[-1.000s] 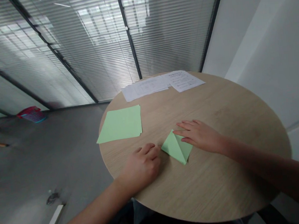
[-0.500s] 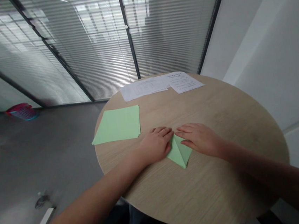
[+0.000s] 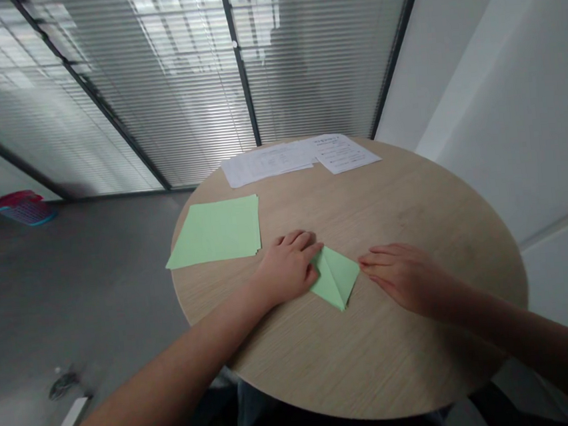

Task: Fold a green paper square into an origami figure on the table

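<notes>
Resting over the left side of the folded green paper, the left grip of the person is loosely spread, with the fingers a little bent. Its index finger reaches to the top corner of the paper, and the thumb lies on the paper's left part. The right grip is on the other side: its fingers are held close together, and their tips are at the right corner of the same paper. From where I stand, I cannot tell if this corner is pinched between finger and thumb or is only touched.

The folded paper lies flat on the round wooden bench, near the middle and between the two hands. It has the shape of a diamond, with one crease that runs from the top corner down to the corner nearest to the person.

Beyond the left hand, near the left edge of the bench, there is a stack of green sheets, whose edges are slightly uneven. At the far edge lie some white printed pages, which partly overlap; their text is too small to read. A red and blue basket stands on the grey floor, well apart from the bench, near the blinds.
</notes>
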Tool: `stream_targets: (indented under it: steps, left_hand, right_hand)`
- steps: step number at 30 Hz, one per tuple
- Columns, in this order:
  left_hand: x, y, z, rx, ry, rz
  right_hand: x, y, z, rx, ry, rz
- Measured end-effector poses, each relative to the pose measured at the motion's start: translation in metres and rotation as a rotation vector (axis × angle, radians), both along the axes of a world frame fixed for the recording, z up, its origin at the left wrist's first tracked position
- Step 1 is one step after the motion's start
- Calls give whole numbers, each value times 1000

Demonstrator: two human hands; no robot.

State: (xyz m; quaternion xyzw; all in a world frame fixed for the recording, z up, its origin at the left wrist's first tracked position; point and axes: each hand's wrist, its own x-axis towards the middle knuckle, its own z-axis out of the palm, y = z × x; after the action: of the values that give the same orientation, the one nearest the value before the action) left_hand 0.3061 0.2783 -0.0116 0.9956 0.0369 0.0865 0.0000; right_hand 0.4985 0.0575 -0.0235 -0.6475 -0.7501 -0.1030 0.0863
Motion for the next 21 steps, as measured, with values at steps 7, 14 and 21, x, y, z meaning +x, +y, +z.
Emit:
stream_targets:
  steps: [7,14,21]
  left_hand:
    - [0,5,-6,-138,-35,0]
    - [4,6,-3,-187,-7,-27]
    - [5,6,-3,-223,-20,-13]
  right_hand:
    - [21,-2,8,-8,280,-156]
    - [25,41,9,-87,290,-190]
    - [0,53,22,-172,292,-226]
